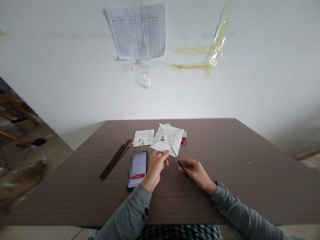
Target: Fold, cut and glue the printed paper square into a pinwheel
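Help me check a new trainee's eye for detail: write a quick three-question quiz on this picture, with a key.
1. Choose one. What does the right hand hold?
a) a cup
b) a thin, dark-handled tool
c) a sponge

2. True or false: in the picture, the phone lies between the dark sticks and the left hand.

3. In your own words: what is the left hand holding?

Key
1: b
2: true
3: a printed paper
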A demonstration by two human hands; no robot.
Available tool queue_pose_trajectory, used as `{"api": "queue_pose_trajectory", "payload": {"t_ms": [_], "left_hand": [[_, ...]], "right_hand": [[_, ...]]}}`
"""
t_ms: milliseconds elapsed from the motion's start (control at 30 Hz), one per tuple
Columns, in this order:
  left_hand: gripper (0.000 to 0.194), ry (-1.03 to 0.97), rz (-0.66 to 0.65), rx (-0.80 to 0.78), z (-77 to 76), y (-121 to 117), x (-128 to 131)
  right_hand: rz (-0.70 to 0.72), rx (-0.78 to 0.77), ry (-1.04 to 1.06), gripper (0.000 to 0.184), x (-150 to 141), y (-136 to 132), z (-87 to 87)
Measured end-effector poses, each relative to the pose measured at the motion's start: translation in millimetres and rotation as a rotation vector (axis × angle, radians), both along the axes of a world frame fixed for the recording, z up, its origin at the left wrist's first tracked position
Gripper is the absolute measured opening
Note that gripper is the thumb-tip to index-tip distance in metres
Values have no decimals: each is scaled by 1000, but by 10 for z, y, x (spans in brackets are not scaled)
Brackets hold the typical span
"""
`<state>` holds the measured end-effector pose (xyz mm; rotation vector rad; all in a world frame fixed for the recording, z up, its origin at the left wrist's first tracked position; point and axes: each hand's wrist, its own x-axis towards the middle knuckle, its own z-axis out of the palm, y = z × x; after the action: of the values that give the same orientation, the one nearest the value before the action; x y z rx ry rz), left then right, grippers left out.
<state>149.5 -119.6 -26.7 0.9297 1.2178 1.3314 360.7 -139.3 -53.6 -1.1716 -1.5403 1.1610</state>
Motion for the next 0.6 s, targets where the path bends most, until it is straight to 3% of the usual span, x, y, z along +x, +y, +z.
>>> {"api": "queue_pose_trajectory", "payload": {"t_ms": [333,600], "left_hand": [[53,2,78,-46,30,34,-2],[50,44,112,-14,33,37,0]], "right_hand": [[-23,103,-67,37,15,20,-48],[-19,112,-72,38,10,-6,-28]]}}
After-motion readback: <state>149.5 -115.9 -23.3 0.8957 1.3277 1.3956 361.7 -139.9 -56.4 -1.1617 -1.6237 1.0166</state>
